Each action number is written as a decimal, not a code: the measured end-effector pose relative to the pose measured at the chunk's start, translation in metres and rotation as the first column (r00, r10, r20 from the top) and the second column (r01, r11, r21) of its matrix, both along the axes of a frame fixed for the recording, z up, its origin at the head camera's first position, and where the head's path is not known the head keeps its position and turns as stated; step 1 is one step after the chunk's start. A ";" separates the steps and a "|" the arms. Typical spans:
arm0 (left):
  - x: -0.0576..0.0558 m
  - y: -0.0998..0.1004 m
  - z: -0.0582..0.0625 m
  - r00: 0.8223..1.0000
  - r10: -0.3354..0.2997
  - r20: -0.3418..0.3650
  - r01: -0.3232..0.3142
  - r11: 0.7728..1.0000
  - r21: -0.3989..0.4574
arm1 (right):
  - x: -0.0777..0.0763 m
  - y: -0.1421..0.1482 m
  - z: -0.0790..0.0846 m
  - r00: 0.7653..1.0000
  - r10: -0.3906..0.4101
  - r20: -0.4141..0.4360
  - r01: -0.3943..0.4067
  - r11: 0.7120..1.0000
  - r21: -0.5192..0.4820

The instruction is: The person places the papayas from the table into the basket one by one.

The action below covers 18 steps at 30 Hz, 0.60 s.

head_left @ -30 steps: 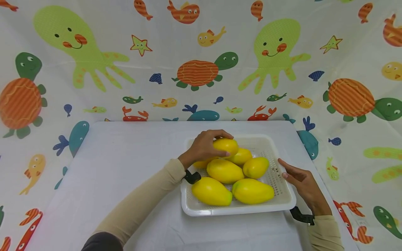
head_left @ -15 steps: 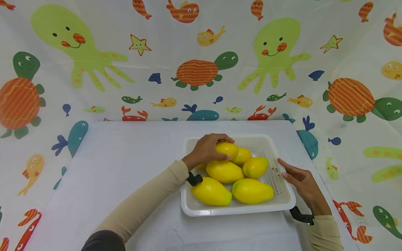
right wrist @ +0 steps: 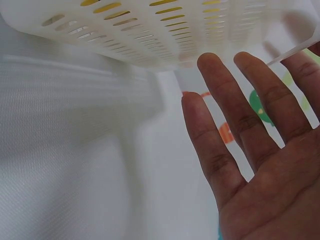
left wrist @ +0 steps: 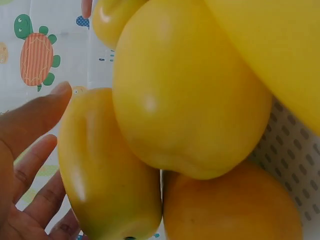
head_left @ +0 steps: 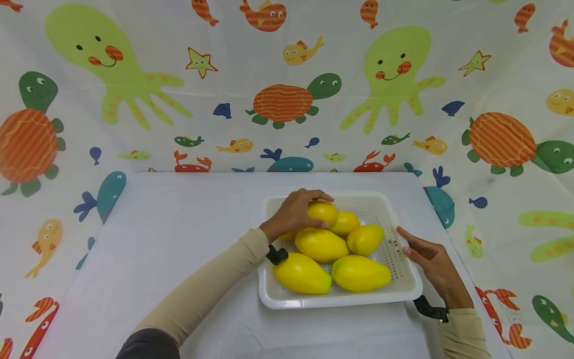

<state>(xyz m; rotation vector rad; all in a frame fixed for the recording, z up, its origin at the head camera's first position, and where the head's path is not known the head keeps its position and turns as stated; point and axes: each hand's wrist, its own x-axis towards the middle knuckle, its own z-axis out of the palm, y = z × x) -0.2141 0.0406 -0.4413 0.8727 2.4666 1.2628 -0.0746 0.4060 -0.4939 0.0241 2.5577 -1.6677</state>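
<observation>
A white perforated plastic basket [head_left: 341, 300] holds several yellow mangoes, some with greenish tips. My left hand [head_left: 291, 214] reaches over its far left part and grips one mango [head_left: 324, 213] lying above the others, thumb on the near side and fingers on the far side. In the left wrist view, thumb and fingers of the left hand [left wrist: 30, 165] curve about a mango [left wrist: 107, 170]. Another mango [head_left: 287, 236] is partly hidden under that hand. At the basket's right rim, my right hand [head_left: 437, 264] touches the outer side with fairly straight fingers [right wrist: 235, 110].
The basket rests on a table with a white cover [head_left: 193, 219]. Two mangoes lie along the near side, a large one [head_left: 302, 274] and another [head_left: 360, 273]. A printed sea-animal curtain [head_left: 287, 60] hangs behind the table and along both sides.
My left hand has shifted slightly right and down with the gripped mango, less of which shows now. The right hand and the basket have stayed in place.
</observation>
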 end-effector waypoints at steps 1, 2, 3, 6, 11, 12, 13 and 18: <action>0.000 -0.001 0.000 1.000 0.003 -0.001 -0.003 1.000 0.003 | 0.000 0.000 0.000 1.000 0.000 0.001 0.000 1.000 0.001; 0.000 -0.002 0.001 1.000 0.009 -0.005 -0.009 1.000 0.003 | 0.000 0.000 0.000 1.000 -0.002 0.002 0.002 1.000 0.002; 0.001 -0.003 0.001 1.000 0.015 -0.009 -0.015 1.000 0.001 | 0.000 0.000 0.001 1.000 -0.002 0.004 0.002 1.000 0.001; 0.002 -0.008 0.001 0.999 0.036 -0.017 -0.036 0.999 0.004 | 0.000 -0.001 0.000 1.000 -0.005 0.006 0.005 1.000 0.004; 0.007 -0.023 0.003 0.997 0.061 -0.046 -0.059 0.997 0.049 | -0.001 0.000 -0.001 1.000 -0.001 0.004 0.001 1.000 0.006; 0.008 -0.026 0.004 0.996 0.065 -0.057 -0.062 0.997 0.056 | -0.001 0.000 -0.001 1.000 0.000 0.002 0.000 1.000 0.002; 0.009 -0.029 0.005 0.995 0.071 -0.067 -0.067 0.996 0.062 | -0.002 0.000 -0.001 1.000 0.002 0.001 -0.002 1.000 -0.001; 0.017 -0.048 0.012 0.990 0.109 -0.094 -0.102 0.991 0.081 | -0.001 0.001 0.000 1.000 -0.001 0.009 0.001 1.000 -0.006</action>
